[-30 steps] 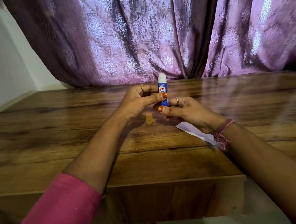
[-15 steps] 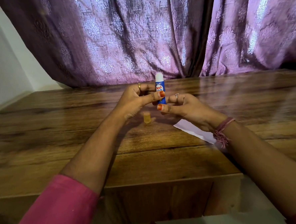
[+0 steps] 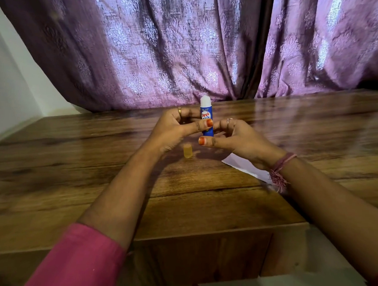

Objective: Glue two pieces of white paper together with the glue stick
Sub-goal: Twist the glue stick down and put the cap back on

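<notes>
Glue stick (image 3: 206, 119) upright between both hands, above worktop (image 3: 93, 170). Left hand (image 3: 173, 130) fingers pinch barrel; right hand (image 3: 234, 139) fingers curl round base. Versus a second ago: little change, white glue tip stands slightly prouder. Judgement: base being twisted to extend glue. Cap (image 3: 187, 151) off, standing on worktop. Paper (image 3: 244, 166) under right wrist, glue not yet applied.

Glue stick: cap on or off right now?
Off. The glue stick, held upright by both hands, shows its bare white glue tip, and the yellow cap stands on the table below.
</notes>
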The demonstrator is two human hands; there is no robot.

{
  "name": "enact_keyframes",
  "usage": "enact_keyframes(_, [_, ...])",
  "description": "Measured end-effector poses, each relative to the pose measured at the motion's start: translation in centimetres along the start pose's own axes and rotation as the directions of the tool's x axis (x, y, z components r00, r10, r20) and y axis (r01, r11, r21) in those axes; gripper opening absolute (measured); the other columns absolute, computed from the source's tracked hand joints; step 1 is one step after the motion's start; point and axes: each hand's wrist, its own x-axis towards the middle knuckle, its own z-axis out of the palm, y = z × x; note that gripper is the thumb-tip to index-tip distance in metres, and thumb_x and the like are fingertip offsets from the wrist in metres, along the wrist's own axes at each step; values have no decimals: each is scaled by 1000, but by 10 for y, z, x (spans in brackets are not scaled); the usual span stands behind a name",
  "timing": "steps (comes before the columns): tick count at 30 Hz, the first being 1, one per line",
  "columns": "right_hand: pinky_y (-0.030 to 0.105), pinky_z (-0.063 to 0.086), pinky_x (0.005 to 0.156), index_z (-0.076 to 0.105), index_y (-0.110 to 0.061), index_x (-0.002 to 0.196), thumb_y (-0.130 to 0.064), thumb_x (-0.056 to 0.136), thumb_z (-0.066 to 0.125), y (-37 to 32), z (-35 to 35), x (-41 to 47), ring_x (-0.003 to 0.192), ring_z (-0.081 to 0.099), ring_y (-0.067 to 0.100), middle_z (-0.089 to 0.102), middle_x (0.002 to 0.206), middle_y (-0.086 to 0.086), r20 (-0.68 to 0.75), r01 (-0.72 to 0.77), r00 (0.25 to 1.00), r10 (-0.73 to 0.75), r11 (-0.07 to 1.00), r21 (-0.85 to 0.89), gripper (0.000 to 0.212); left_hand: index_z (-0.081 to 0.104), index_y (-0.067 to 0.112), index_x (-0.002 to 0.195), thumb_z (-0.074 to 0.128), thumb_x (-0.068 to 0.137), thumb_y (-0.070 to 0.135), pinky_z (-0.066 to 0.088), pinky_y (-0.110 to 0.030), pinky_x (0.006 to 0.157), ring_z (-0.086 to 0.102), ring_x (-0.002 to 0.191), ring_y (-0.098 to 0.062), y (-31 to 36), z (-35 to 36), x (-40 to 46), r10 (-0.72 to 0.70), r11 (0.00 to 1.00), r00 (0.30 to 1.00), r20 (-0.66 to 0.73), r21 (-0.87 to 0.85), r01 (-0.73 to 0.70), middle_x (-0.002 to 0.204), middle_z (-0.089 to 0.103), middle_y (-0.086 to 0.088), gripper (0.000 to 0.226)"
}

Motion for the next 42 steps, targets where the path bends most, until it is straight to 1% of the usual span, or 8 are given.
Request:
enact_keyframes(4, [46, 43, 102, 70, -10, 104, -30, 70, 73, -3, -3, 0, 96, 62, 18, 70, 110, 16, 66, -33, 997, 32, 999, 3, 40, 76, 31, 80, 81, 64, 30, 55, -25, 72, 70, 80, -8, 0, 0, -2, -1, 1000, 1000, 7, 24, 1, 81, 75, 7, 17])
enact_keyframes(9, [26, 54, 82, 75, -13, 91, -15, 71, 78, 3, -7, 1, 79, 68, 7, 77, 85, 0, -14, -20, 1000, 20, 1000, -9, 20, 76, 33, 81, 79, 68, 27, 57, -29, 68, 70, 82, -6, 1, 0, -3, -5, 998, 1000, 10, 57, 4, 85, 75, 9, 15])
enact_keyframes(12, [29, 53, 73, 76, -11, 86, -23, 62, 83, 3, -4, 1, 73, 67, 11, 76, 81, 5, -61, -10, 998, 9, 1000, -24, 27, 76, 32, 80, 79, 69, 24, 55, -36, 75, 70, 84, -7, 1, 1, -3, -10, 997, 1000, 7, 74, 9, 86, 75, 9, 14])
enact_keyframes(16, [24, 50, 61, 75, -12, 76, -38, 50, 83, 3, 0, 3, 65, 63, 12, 73, 68, 1, -105, 5, 994, -8, 1000, -25, 38, 72, 23, 85, 77, 64, 24, 53, -18, 72, 69, 82, -5, 3, 4, -3, -4, 1000, 1000, 13, 31, 4, 82, 75, 9, 22])
enact_keyframes(24, [31, 50, 84, 70, -10, 103, -26, 69, 75, 2, -12, 2, 88, 66, 14, 74, 99, 5, 136, -98, 986, 95, 995, 16, 37, 70, 18, 83, 75, 70, 14, 51, -15, 66, 68, 73, -3, 3, 5, -5, -6, 1000, 1000, 2, 14, 6, 75, 74, 9, 15])
enact_keyframes(31, [14, 54, 67, 76, -18, 79, -9, 69, 81, 3, -12, 2, 70, 69, 2, 76, 75, -6, 0, -66, 998, 67, 995, -76, 15, 70, 22, 83, 74, 73, 7, 51, -14, 68, 68, 75, 0, 3, 7, -4, 1, 997, 1000, 29, 73, -3, 76, 74, 14, 18])
enact_keyframes(37, [40, 46, 70, 73, -8, 71, -25, 53, 89, 0, -3, 0, 71, 58, 25, 71, 86, 28, -155, -50, 987, 32, 993, -110, 30, 71, 24, 80, 77, 70, 10, 54, -18, 66, 68, 75, -1, 1, 9, -2, 10, 998, 1000, 9, 69, -11, 76, 74, 12, 19])
enact_keyframes(42, [36, 43, 71, 72, -11, 81, -23, 69, 82, 0, -2, 0, 75, 55, 22, 68, 82, 16, -55, -59, 997, 54, 994, -89, 20, 72, 23, 78, 78, 65, 20, 52, -16, 68, 68, 75, -3, 1, 7, -2, -2, 1000, 1000, -6, 29, 2, 76, 74, 9, 16])
